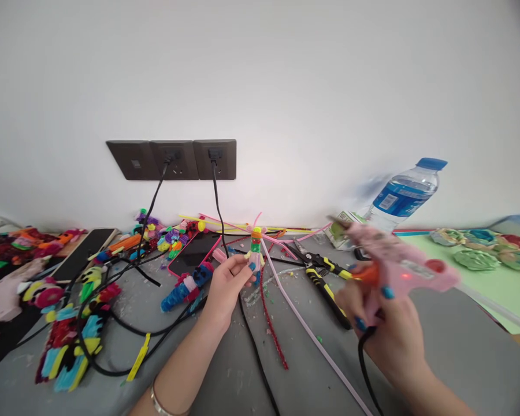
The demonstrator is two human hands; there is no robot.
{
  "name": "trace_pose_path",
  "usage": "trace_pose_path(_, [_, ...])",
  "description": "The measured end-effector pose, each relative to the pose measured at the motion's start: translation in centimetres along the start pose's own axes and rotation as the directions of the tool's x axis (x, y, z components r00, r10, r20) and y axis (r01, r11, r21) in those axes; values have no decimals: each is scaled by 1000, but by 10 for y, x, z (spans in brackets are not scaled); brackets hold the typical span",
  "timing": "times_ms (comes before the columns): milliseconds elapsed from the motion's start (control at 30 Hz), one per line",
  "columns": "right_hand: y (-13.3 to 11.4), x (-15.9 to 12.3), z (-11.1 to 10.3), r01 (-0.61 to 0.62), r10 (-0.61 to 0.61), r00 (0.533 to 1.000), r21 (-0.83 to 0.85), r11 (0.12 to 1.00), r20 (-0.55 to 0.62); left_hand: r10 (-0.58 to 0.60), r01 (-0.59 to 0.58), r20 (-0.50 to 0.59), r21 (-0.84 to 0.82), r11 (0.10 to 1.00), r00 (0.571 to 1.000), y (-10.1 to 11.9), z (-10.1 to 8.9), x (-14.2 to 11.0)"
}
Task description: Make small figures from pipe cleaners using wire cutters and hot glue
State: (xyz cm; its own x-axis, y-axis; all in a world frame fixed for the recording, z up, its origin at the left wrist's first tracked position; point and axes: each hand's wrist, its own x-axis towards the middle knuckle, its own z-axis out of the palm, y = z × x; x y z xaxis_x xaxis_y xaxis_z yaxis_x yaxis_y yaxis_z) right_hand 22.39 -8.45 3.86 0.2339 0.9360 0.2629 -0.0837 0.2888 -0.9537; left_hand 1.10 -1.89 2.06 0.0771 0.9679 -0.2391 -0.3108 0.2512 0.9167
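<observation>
My left hand [230,284] pinches a small pipe-cleaner figure [256,245] with green, orange, yellow and pink parts, held upright over the grey table. Closed around the handle of a pink hot glue gun [409,268] is my right hand [387,323]. The gun's nozzle points up and to the left, a red light glows on its side, and its orange trigger lies under my fingers. A clear glue stick [494,303] sticks out of the back. The gun is apart from the figure and slightly blurred.
Yellow-black pliers [327,286] lie between my hands, near a red pipe cleaner [273,323] and a long pink one [303,323]. A water bottle [403,196] leans at the back right. Black cables [253,346] cross the table. Pipe-cleaner figures [71,346] and a second glue gun [6,292] lie left.
</observation>
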Motion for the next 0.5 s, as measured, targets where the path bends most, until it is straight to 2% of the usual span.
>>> trace_pose_path(100, [-16,5,-5,-22,43,988,139,990,-152,28,-28,3,3,1000,1000,-1,-1,1])
trace_pose_path(233, [-33,5,-34,-36,63,950,95,995,-305,57,-57,-4,7,998,998,-3,-2,3])
trace_pose_path(300, [-39,-2,-56,-105,127,933,83,991,-336,86,-86,7,28,996,996,-4,-2,3])
trace_pose_path(433, [-47,-28,-100,-373,361,889,13,928,-281,109,-110,28,45,993,994,-6,-3,3])
trace_pose_path(500, [-45,-45,-118,-404,377,868,-20,914,-324,110,-111,25,44,993,994,-5,-3,3])
